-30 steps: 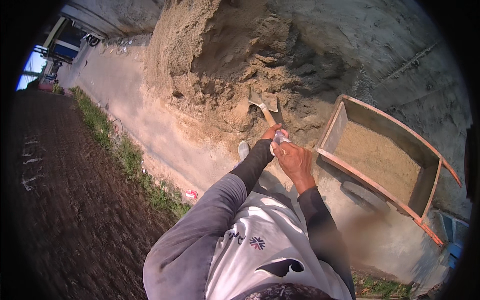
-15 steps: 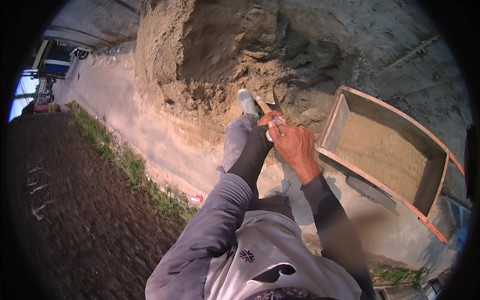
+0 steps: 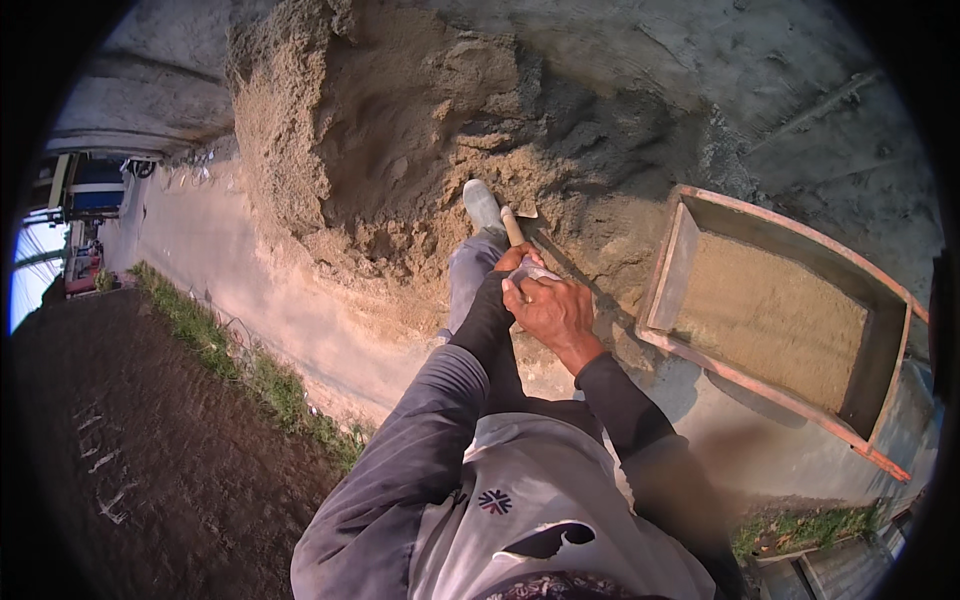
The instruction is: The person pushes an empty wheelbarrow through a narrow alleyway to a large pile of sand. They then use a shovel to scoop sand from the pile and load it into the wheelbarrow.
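Note:
My left hand [image 3: 517,258] is closed round the pale wooden handle of a hoe [image 3: 512,229]. The tool's metal blade points down at the loose sand beside my grey boot [image 3: 481,204]. Just nearer to me, my right hand [image 3: 557,314] is closed at the upper end of the same handle. Something pale, perhaps a wrapping [image 3: 534,271], shows between the two hands; what it is I cannot make out. A big heap of brown sand [image 3: 400,150] rises ahead of my feet, with dug hollows in its face.
To the right stands a rectangular box [image 3: 672,345] with reddish edges, holding a layer of sand [image 3: 770,315]. A concrete path [image 3: 200,235] runs along the left, bordered by a grass strip [image 3: 220,345] and a dark road surface [image 3: 180,430]. A grey wall [image 3: 800,90] stands behind the heap.
Both hands and the hoe have shifted slightly left and nearer to my body. The sand heap sits further left in the picture, and the box slightly lower and to the right.

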`<action>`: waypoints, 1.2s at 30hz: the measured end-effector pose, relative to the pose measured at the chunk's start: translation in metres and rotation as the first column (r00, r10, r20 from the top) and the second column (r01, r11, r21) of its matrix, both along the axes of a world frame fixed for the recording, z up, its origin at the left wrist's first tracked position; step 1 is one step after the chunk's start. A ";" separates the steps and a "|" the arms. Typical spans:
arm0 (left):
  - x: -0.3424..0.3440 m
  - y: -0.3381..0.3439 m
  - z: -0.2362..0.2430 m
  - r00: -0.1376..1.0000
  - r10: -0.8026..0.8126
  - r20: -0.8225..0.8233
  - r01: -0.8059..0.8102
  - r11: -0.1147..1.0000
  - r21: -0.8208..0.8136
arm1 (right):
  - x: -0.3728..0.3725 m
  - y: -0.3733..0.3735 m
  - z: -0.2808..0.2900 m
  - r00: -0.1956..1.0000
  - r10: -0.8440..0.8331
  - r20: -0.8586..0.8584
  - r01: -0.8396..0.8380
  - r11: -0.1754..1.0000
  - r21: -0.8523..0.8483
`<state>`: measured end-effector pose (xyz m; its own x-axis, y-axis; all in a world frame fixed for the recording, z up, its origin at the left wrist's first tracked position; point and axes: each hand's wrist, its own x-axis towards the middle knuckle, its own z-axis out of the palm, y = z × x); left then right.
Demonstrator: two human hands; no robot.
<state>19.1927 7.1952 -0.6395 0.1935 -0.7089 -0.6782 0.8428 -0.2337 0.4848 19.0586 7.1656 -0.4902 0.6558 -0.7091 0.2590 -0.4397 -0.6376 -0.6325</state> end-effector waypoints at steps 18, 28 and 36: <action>0.000 0.044 -0.136 0.915 -0.086 -0.395 0.132 0.987 0.090 | -0.045 0.069 -0.079 0.994 -0.041 0.106 0.036 0.998 0.045; -0.077 0.078 -0.191 0.965 -0.229 -0.131 0.264 0.806 0.530 | -0.124 0.137 -0.171 0.865 -0.479 -0.146 0.501 0.833 0.236; -0.062 0.063 -0.323 0.994 -0.084 0.067 0.013 0.715 0.699 | -0.151 0.223 -0.276 0.071 -0.759 -0.647 0.103 -0.640 0.761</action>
<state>19.1303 7.2579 -0.9621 0.2557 -0.0522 -0.9653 0.7832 -0.5743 0.2385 18.9072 7.3882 -0.7661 -0.2833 -0.0750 -0.9561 0.5305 0.8182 -0.2214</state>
